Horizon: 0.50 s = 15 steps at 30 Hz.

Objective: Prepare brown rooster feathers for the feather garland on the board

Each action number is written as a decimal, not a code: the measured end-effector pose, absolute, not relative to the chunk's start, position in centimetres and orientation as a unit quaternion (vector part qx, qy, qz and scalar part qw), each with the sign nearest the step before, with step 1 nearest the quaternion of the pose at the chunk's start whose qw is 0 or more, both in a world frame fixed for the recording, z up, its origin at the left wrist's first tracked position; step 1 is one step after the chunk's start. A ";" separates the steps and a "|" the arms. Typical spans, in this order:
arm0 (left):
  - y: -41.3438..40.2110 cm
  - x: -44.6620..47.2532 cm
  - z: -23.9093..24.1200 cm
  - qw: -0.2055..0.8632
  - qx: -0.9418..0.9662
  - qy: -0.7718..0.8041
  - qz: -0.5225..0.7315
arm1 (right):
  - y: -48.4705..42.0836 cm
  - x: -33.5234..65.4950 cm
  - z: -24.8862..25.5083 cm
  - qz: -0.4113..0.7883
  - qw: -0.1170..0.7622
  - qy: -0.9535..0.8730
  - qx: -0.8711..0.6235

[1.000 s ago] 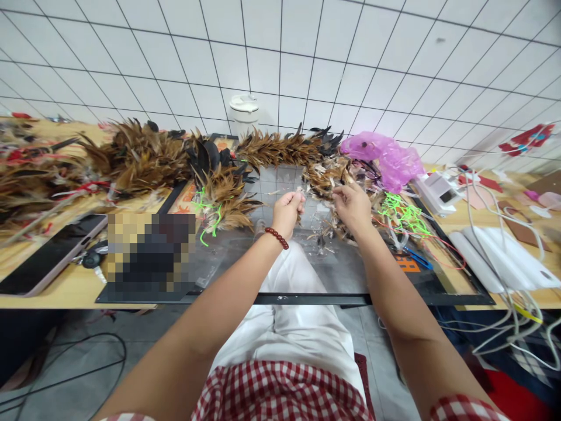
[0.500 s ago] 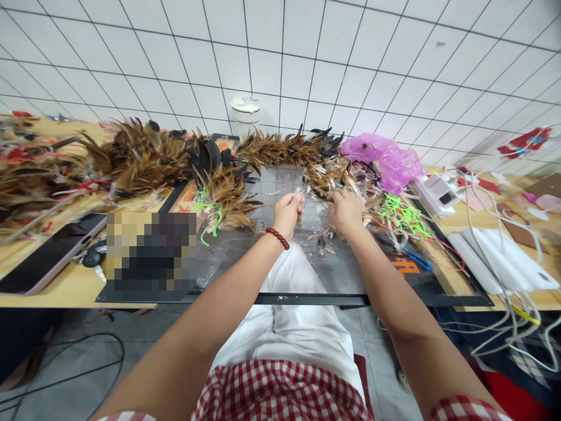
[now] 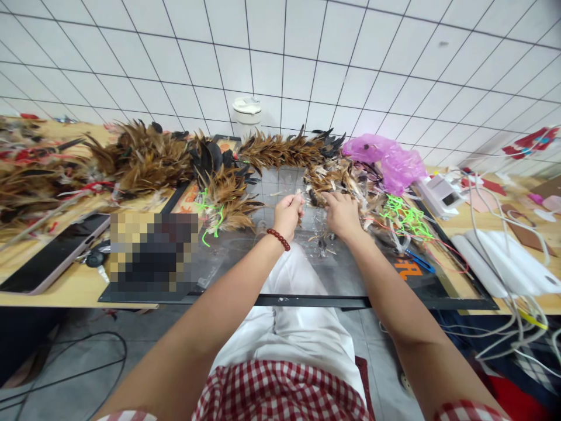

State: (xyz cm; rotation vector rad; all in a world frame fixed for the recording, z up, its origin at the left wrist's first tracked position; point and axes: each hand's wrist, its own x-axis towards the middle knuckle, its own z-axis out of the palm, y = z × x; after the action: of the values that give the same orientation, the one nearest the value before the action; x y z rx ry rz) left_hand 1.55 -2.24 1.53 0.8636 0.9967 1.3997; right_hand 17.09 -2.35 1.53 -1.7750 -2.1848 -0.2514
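My left hand (image 3: 288, 214), with a red bead bracelet (image 3: 279, 239) on the wrist, is closed above the clear tabletop. A pale tip shows above its fingers and a brown edge below, which look like feathers. To its right, my right hand (image 3: 342, 214) lies palm down with fingers stretched out over the near edge of a loose pile of brown and white feathers (image 3: 322, 175). Its fingertips touch the pile; whether a feather is under them I cannot tell. Small feather scraps (image 3: 323, 242) lie between and below the hands.
Feather bunches (image 3: 232, 199) tied with green string stand left, a feather strip (image 3: 284, 149) behind. A purple plastic bag (image 3: 385, 161), green strings (image 3: 407, 216) and a blue cutter (image 3: 419, 261) are right. A phone (image 3: 55, 251) lies far left, white cables (image 3: 511, 292) far right.
My right hand has moved slightly left and its fingers have spread out flatter over the feather pile. The left hand stays closed in nearly the same place.
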 end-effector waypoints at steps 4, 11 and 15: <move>-2.2 1.6 1.6 0.574 0.366 0.423 0.598 | -2.0 17.4 0.9 -0.046 0.141 -0.802 -0.579; -2.2 1.5 1.7 0.566 0.357 0.431 0.606 | -2.5 17.3 2.3 -0.085 0.256 -0.760 -0.591; -2.2 1.5 1.7 0.565 0.354 0.436 0.604 | -3.1 17.3 3.0 -0.069 0.204 -0.803 -0.555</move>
State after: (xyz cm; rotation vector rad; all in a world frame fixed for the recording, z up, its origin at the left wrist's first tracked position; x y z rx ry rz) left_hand 1.48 -2.18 1.74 0.8322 1.0267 1.4216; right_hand 17.27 -3.09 2.97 -1.5484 -2.2401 -0.1929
